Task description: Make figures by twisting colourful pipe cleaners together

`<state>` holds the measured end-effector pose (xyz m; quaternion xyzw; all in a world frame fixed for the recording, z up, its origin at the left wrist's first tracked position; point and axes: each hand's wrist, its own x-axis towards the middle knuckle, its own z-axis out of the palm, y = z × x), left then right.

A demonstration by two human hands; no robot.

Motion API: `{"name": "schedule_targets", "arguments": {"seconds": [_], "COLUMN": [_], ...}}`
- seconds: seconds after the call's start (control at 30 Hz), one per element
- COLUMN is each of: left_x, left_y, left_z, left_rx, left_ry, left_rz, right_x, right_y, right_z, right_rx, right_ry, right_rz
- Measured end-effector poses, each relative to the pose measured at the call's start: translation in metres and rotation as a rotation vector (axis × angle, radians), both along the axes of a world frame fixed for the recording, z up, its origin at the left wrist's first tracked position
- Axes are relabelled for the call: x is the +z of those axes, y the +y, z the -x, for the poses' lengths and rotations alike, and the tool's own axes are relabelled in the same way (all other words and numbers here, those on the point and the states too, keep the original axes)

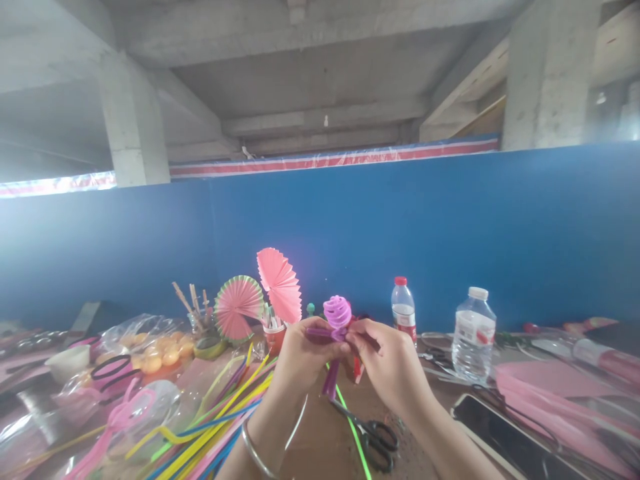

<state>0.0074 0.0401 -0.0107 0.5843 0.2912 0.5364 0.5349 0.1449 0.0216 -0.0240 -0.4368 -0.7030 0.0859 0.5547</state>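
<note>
While the left hand (pixel 303 353) grips the purple coiled flower (pixel 337 311) just below the frame's centre, its coil rises above the fingers — long axis near upright, stems trailing below — and the right hand (pixel 393 353) pinches its neck, equally near.

Brown counter (pixel 313 447), bearing assorted craft materials. Left: white bowl (pixel 69 363); clear bag with orange balls (pixel 163 352); pink pipe-cleaner shape (pixel 117 423); bundle of yellow, blue, pink and green pipe cleaners (pixel 210 433). Rear: red cup (pixel 274 339) of pens, beside folded pink paper fans (pixel 239 308). Centre: black-handled scissors (pixel 377 441), adjacent to a single bright green pipe cleaner (pixel 356 430). Right: red-capped bottle (pixel 403 310); larger white-capped bottle (pixel 473 337); dark-screened phone (pixel 515 437), near sheer pink material (pixel 560 393). Objects at the far edges are blurred.
</note>
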Motion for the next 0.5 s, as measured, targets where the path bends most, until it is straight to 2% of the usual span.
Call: {"name": "schedule_targets", "arguments": {"seconds": [0.17,0.3,0.5], "left_x": [-0.007,-0.009,-0.004], "left_y": [0.004,0.005,0.002], "left_z": [-0.002,-0.006,-0.003], "left_rx": [0.061,0.135,0.241], "left_ry": [0.049,0.09,0.118], "left_rz": [-0.104,-0.127,-0.105], "right_x": [0.001,0.001,0.004], "right_y": [0.0,0.003,0.007], "right_z": [0.0,-0.003,-0.011], "right_rx": [-0.011,0.0,0.156], "right_ry": [-0.015,0.046,0.181], "right_rz": [0.036,0.079,0.124]}}
